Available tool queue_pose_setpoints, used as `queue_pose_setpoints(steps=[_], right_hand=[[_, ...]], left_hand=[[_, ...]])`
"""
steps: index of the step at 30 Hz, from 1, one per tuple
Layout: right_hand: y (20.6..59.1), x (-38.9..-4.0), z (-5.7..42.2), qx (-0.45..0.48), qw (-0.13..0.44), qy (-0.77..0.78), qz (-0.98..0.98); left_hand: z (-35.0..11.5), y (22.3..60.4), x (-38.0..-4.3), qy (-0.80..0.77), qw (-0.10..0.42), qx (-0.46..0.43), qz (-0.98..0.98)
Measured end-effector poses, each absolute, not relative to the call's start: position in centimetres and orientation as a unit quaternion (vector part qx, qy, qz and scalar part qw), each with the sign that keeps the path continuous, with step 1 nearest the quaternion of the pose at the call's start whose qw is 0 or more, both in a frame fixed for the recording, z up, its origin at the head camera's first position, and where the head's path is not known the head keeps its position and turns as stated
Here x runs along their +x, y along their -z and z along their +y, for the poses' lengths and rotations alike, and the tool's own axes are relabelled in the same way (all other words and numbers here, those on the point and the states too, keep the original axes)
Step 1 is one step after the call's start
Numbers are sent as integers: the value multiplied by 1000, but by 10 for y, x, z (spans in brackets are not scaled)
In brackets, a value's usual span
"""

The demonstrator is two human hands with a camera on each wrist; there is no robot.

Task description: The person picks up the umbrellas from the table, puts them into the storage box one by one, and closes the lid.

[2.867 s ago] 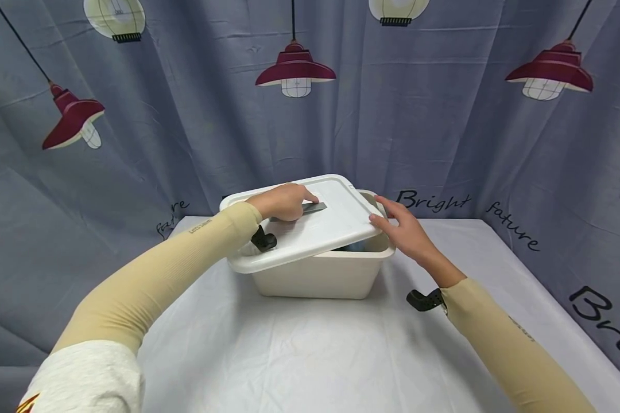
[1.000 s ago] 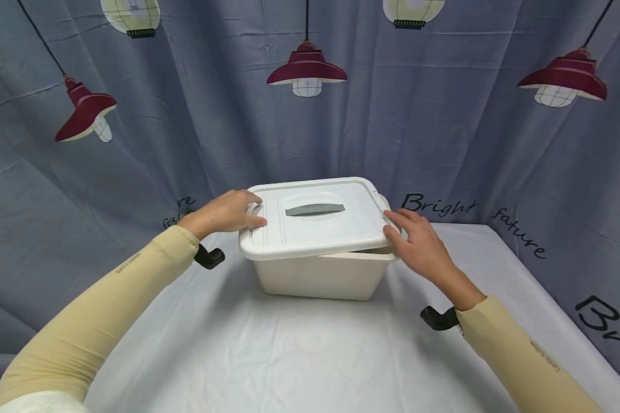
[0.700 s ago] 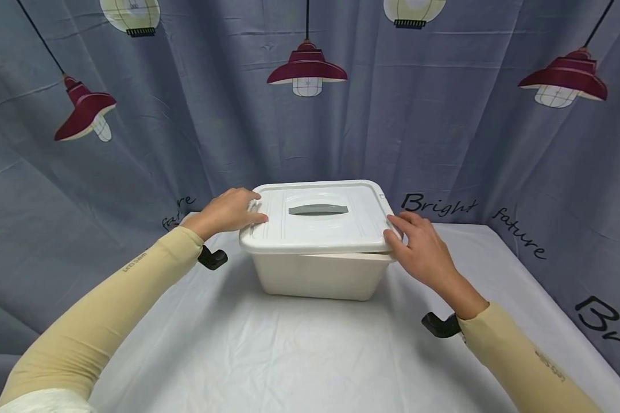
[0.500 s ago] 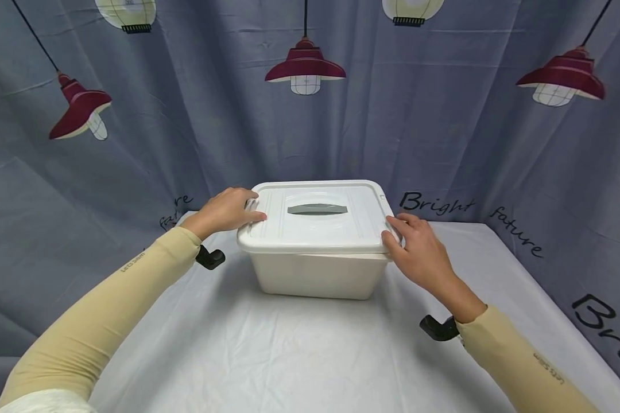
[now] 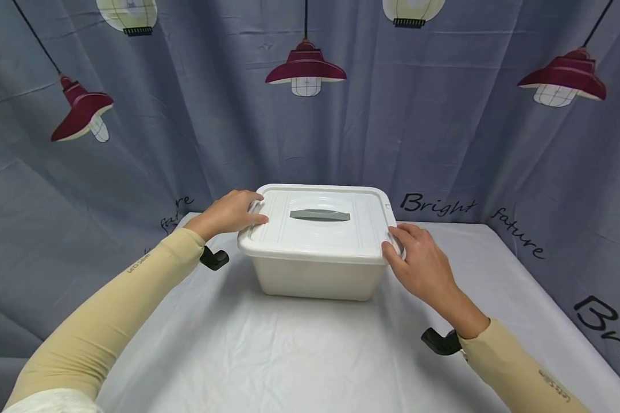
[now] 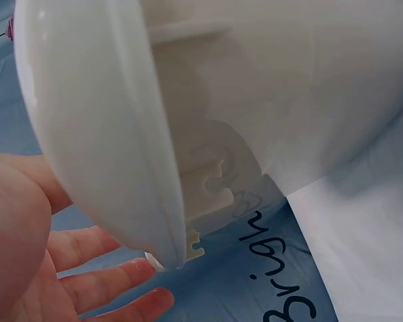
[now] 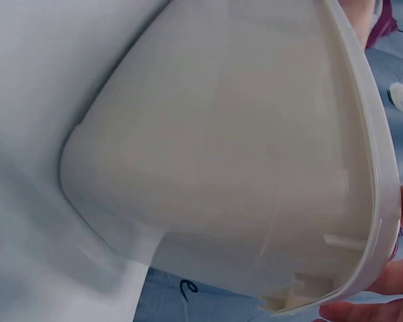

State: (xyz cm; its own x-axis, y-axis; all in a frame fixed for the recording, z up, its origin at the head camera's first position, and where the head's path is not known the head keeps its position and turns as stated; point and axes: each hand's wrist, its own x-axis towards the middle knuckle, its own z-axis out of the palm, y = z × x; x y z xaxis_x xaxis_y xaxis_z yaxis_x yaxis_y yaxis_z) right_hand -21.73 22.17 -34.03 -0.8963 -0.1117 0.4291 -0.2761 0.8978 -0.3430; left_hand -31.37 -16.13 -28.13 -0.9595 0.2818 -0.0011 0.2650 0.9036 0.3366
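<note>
A white plastic lid (image 5: 336, 235) with a grey handle (image 5: 320, 215) lies level over a cream storage box (image 5: 317, 279) on the table. My left hand (image 5: 228, 213) holds the lid's left end, thumb on top and other fingers round the edge; the left wrist view shows these fingers (image 6: 107, 282) loosely bent by the rim. At the opposite end, my right hand (image 5: 419, 263) holds the right edge near the front corner. In the right wrist view its fingers (image 7: 389, 278) curl at the lid's rim (image 7: 387, 174). The box's contents are hidden.
The table (image 5: 299, 350) wears a white cloth. Behind and beside it hangs a blue-grey curtain (image 5: 444, 132) printed with lamps and writing. A black strap device (image 5: 214, 259) sits at my left wrist, another black device (image 5: 441, 341) at my right.
The lid has gone from tilted and askew to level on the box, its right side lowered. My left hand has moved from the handle to the left edge; my right hand has come down slightly.
</note>
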Motion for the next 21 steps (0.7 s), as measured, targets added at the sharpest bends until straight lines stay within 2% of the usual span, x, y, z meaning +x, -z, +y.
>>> queue_pose_setpoints(steps=[8,16,21], right_hand=[[334,-213,223,99,197,-198,-955],[327,-214,227,105,190,-193,-957],[324,-216,236,102,179,-201,-958]], left_hand=[[-161,286,-310,-177,22,139,974],[-161,287,-308,-187,-13,154,970],[-169,291,-305,-207,-15,144,968]])
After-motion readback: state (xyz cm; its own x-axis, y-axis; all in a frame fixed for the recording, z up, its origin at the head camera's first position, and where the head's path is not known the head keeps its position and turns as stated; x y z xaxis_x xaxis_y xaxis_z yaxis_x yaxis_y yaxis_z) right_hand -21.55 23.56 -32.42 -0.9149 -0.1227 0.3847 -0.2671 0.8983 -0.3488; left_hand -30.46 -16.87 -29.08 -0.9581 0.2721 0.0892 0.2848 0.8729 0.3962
